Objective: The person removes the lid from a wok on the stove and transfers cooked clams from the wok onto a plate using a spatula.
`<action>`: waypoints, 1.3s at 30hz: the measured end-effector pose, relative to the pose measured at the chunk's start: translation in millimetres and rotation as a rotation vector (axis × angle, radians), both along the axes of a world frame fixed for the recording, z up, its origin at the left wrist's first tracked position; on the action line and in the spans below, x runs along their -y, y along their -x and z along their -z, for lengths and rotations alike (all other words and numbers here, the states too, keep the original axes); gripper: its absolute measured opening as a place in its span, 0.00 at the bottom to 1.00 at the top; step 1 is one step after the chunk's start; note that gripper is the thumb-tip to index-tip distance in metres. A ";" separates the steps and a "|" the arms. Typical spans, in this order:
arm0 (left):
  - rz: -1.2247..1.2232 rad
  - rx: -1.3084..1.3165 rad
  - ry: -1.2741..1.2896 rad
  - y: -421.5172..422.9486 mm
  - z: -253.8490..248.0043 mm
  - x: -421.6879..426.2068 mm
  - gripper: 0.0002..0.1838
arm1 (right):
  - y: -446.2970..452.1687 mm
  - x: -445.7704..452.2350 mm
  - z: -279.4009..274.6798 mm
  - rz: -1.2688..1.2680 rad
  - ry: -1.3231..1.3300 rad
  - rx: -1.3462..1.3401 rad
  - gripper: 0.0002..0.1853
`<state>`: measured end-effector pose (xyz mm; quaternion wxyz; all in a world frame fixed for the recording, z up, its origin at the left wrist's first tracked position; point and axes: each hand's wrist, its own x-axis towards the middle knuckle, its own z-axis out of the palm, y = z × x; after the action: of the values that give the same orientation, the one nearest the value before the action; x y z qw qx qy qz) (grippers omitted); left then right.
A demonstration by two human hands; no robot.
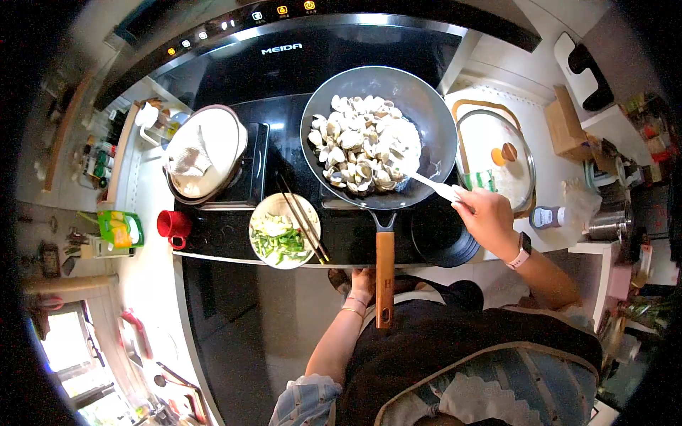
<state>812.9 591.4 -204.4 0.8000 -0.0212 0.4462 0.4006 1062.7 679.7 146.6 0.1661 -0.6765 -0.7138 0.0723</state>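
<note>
My right hand [487, 217] is closed around the handle of a white cooking spoon or spatula [435, 184]. Its far end reaches into a heap of clams [359, 138] in a dark wok [437, 121]; bright glare blurs the head's shape. The wok stands on the cooktop, and its wooden handle [384, 273] points toward my body, untouched. Down at the cooktop's front edge is my left hand [363, 284], just left of that handle. Its fingers are mostly hidden, so what they touch is unclear. A bowl of cut green and pale vegetables [273, 238] sits nearby, with chopsticks [305, 224] across it.
A lidded pot [222, 131] with a cloth [190, 150] on top occupies the left burner. A red mug [174, 226] stands at the counter's left. Right of the wok lie a glass lid [522, 167] and a dark round pan [444, 238]. The range hood [320, 53] overhangs the back.
</note>
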 end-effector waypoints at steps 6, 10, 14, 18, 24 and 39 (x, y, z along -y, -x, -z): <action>0.094 -0.184 -0.099 6.7 37.8 5.6 0.14 | 11.2 10.1 0.2 0.025 -0.010 0.033 0.15; 0.422 -0.379 -0.149 18.5 -1.5 4.8 0.12 | 16.5 19.9 4.2 0.029 -0.043 0.048 0.14; 0.915 -0.509 -0.315 39.2 -98.0 3.3 0.11 | 25.1 29.4 4.9 0.032 -0.062 0.080 0.14; 0.919 -0.552 -0.720 39.0 -150.6 0.1 0.13 | 31.2 34.8 8.4 0.039 -0.083 0.068 0.14; 0.787 -0.288 -0.765 -38.7 -139.1 -16.1 0.29 | 29.0 35.6 12.8 0.035 -0.074 0.052 0.14; 0.650 -0.231 -0.287 -22.8 -172.5 -17.2 0.23 | 23.7 30.3 22.5 0.056 -0.121 -0.019 0.15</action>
<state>835.8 608.6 -31.8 0.8244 0.2793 0.4565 0.1841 1039.0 649.4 124.1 0.2153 -0.6842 -0.6961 0.0308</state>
